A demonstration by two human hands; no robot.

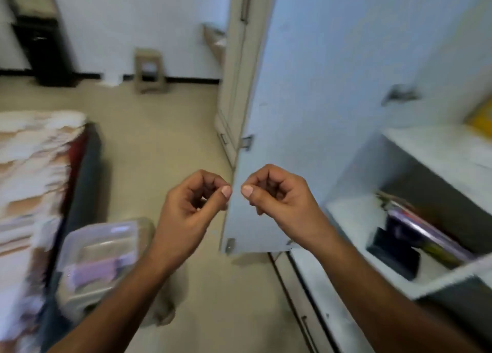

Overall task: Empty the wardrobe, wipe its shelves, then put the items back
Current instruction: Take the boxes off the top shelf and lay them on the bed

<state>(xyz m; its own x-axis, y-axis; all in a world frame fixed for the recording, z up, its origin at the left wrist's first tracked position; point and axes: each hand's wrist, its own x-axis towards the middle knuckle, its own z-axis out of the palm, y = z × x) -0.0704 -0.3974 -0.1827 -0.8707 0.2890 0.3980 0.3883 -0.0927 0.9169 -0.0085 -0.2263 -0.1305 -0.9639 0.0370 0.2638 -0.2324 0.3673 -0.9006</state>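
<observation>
Two hands are hovering side by side in front of the open wardrobe door [306, 107], fingers curling inward: the left hand [194, 206] and right hand [277, 193] each making a narrow grip on nothing visible (the picture is blurring). Lower left, a clear plastic box [98, 259] is sitting beside the bed [87, 166]. Farther right, dark items [415, 240] are lying on a wardrobe shelf [354, 214].

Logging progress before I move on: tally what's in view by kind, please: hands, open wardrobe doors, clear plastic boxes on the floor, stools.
Hands: 2, left hand and right hand, both curled, holding nothing
Open wardrobe door: 1
Clear plastic box on the floor: 1
Stool by the far wall: 1
Total: 5
</observation>
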